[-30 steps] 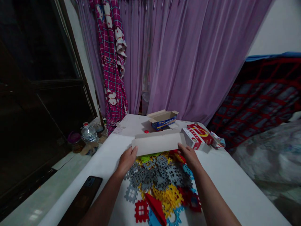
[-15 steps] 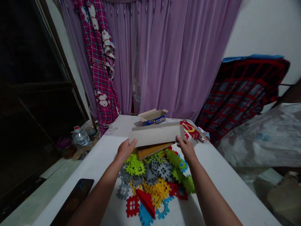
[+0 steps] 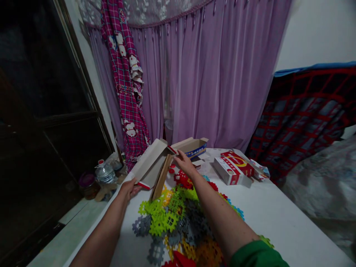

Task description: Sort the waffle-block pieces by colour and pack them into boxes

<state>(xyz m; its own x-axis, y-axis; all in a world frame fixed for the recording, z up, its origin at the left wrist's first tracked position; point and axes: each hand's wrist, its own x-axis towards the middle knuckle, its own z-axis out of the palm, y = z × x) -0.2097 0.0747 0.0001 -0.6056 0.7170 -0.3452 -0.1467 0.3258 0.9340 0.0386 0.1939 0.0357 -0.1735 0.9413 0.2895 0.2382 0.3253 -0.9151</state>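
Note:
An opened cardboard box [image 3: 155, 167], pale grey inside with red edges on its end flaps, stands tilted at the left side of the table. A brown strip-like side [image 3: 161, 180] runs along its right. My left hand [image 3: 129, 188] grips the box's near end, thumb on top. At the far end, my right hand [image 3: 184, 163] has its fingers closed on the box's edge by a red flap. Below the hands spreads a heap of notched plastic building pieces [image 3: 167, 213] in green, grey, yellow, red and blue, partly hidden by my right forearm.
A blue open box [image 3: 196, 150] stands at the table's back edge. Red and white boxes [image 3: 232, 168] lie at the back right. To the left, on the floor, are a water jug [image 3: 105, 172] and a purple-lidded jar [image 3: 87, 184]. Purple curtains [image 3: 208, 81] hang behind.
The box has turned from lying crosswise to slanting lengthwise, and moved left. My left hand came nearer and left; my right hand reached across to the far end. The view shifted too.

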